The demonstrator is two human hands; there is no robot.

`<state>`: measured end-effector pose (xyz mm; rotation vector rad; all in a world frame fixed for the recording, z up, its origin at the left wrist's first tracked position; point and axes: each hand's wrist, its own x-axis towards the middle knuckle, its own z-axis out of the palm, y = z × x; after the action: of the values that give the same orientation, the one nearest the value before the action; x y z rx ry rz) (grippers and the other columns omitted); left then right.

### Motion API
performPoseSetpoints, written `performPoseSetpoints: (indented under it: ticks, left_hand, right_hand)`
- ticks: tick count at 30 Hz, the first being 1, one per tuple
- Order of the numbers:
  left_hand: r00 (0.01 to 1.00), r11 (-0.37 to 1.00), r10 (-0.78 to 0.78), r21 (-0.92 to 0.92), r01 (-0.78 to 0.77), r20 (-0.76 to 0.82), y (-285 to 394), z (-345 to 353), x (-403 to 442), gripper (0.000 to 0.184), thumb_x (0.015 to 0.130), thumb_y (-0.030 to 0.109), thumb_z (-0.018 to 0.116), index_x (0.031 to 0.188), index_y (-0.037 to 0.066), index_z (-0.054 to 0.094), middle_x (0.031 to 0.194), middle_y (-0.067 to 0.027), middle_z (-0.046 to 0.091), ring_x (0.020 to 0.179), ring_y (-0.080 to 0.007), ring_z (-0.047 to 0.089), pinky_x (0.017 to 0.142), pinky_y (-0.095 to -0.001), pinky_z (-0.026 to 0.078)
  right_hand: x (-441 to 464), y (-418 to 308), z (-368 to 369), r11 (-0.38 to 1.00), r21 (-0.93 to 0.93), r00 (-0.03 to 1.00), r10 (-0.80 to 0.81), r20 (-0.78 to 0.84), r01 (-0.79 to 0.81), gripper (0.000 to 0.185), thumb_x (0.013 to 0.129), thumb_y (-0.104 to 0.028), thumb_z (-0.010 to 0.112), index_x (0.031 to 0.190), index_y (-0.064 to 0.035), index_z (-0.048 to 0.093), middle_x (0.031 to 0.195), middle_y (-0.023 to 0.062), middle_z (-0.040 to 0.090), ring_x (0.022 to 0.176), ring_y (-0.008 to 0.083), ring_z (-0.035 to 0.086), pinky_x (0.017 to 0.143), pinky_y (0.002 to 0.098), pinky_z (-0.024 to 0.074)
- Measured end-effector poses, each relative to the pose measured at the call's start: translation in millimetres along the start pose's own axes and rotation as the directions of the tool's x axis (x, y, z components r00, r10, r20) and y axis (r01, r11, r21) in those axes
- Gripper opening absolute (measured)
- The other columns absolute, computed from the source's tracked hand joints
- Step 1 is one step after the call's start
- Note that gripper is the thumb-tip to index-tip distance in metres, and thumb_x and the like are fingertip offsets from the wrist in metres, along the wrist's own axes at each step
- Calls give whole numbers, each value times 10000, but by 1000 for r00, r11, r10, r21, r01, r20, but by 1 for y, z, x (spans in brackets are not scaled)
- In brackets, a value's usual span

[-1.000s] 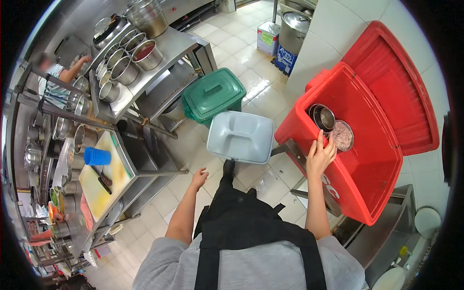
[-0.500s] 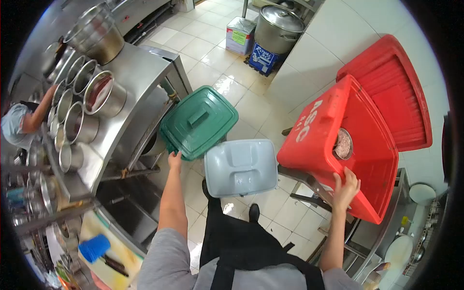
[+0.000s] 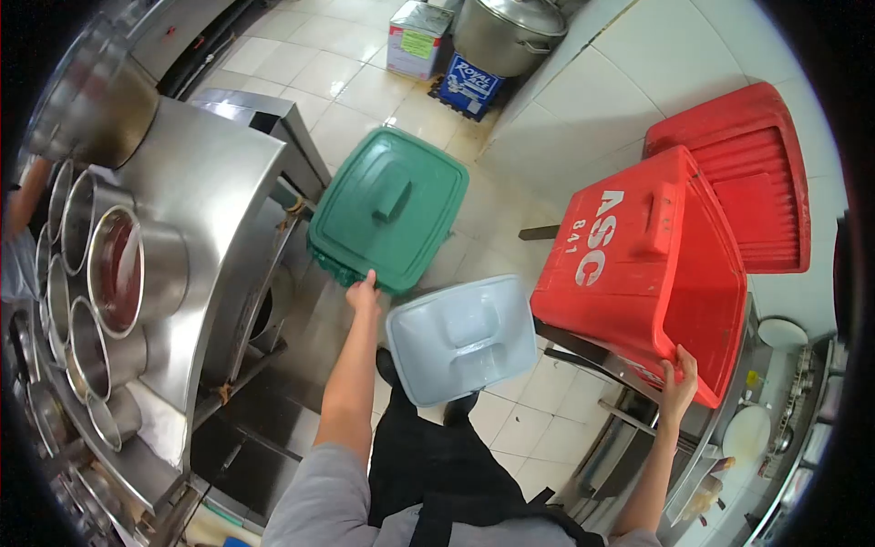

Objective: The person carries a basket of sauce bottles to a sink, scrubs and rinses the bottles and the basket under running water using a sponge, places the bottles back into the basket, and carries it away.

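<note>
My left hand [image 3: 364,294] is closed at the near edge of the green lid [image 3: 421,214], thumb on top; the lid lies over a bin lined with a green plastic bag. My right hand [image 3: 678,385] grips the near rim of the open red bin [image 3: 620,239], marked ASC 841, which stands tilted in view at the right. Behind it a red lid [image 3: 761,182] leans at the wall. Between my arms sits a closed pale grey-blue lidded bin [image 3: 428,342], just above my shoes. Most of the red bin's inside is hidden from this angle.
At the left a steel counter [image 3: 219,155] carries several steel pots [image 3: 169,264], one with red contents. A co-worker's arm [image 3: 23,205] shows at the far left edge. A big lidded pot [image 3: 497,41] rests on a blue crate [image 3: 469,87] beside a tin [image 3: 415,41].
My view has shifted, and the left counter looks closer. The metal bowl of pale minced food inside the red bin has gone out of sight. Both hands stay at the same bins.
</note>
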<state>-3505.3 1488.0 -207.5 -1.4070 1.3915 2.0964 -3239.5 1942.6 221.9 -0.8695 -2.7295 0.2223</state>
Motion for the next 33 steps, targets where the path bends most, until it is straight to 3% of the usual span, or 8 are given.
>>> performPoseSetpoints:
  ticks: [4, 6, 10, 12, 16, 20, 25, 33]
  left_hand:
    - [999, 991, -52, -119, 52, 3, 22, 128, 10, 370, 852, 115, 754, 1144, -30, 580, 1168, -123, 622, 1015, -268, 606, 834, -444, 516]
    - [854, 984, -31, -134, 117, 520, 22, 165, 61, 607, 837, 212, 780, 1319, -5, 481, 1270, -107, 576, 1176, -291, 532, 1008, -522, 418]
    - [783, 949, -212, 313, 23, 585, 52, 184, 36, 898, 828, 378, 769, 1497, 74, 253, 1457, -100, 433, 1339, -285, 405, 1105, -526, 304]
    - [635, 919, -300, 395, -8, 712, 60, 150, 38, 979, 832, 442, 747, 1537, 101, 159, 1534, -109, 344, 1391, -276, 356, 1104, -517, 307]
    - [750, 919, -144, 369, -141, 646, 46, 28, -12, 702, 909, 375, 668, 1466, 80, 358, 1434, -102, 495, 1339, -255, 454, 1112, -438, 345]
    - [908, 949, -155, 314, 27, 390, 17, -139, -67, 471, 923, 267, 652, 1334, 100, 496, 1187, -44, 652, 1051, -171, 636, 898, -356, 512]
    - [946, 946, -260, 248, 209, 196, 0, -311, -154, 262, 934, 217, 618, 1180, 143, 568, 975, -3, 677, 858, -162, 653, 740, -342, 530]
    - [981, 931, -131, 358, 72, 143, 14, -359, -188, 315, 936, 169, 616, 1224, 83, 521, 951, -50, 670, 794, -181, 661, 629, -296, 524]
  right_hand:
    - [-1, -11, 0, 997, -58, 999, 46, 8, -45, 364, 837, -61, 689, 1182, 34, 624, 1154, 171, 637, 1069, 300, 614, 952, 374, 465]
    - [-1, -4, 3, 997, -75, 999, 35, 6, -34, 364, 839, -59, 684, 1185, 31, 619, 1154, 172, 636, 1073, 305, 613, 951, 378, 466]
    - [-2, -2, 0, 995, -84, 998, 57, 18, -55, 367, 837, -72, 689, 1183, 28, 617, 1143, 170, 637, 1070, 304, 614, 948, 375, 467]
    - [1, -12, -1, 991, -99, 995, 97, 28, -94, 365, 834, -75, 693, 1177, 29, 619, 1136, 168, 637, 1067, 303, 614, 945, 372, 468]
    - [1, -10, -3, 991, -92, 995, 98, 32, -95, 371, 829, -102, 697, 1170, 21, 622, 1160, 170, 632, 1083, 317, 614, 943, 374, 476]
    - [0, -10, -4, 994, -103, 999, 49, 10, -47, 361, 818, -134, 711, 1139, 8, 626, 1145, 154, 633, 1067, 332, 618, 905, 404, 495]
    - [-3, -7, -1, 993, -104, 998, 46, -52, -51, 401, 778, -162, 744, 1137, -18, 639, 1125, 136, 640, 1059, 330, 617, 880, 407, 501]
    - [-8, -9, 1, 992, -102, 993, 63, -97, -73, 424, 761, -198, 763, 1127, -18, 647, 1090, 119, 626, 1060, 305, 597, 878, 399, 504]
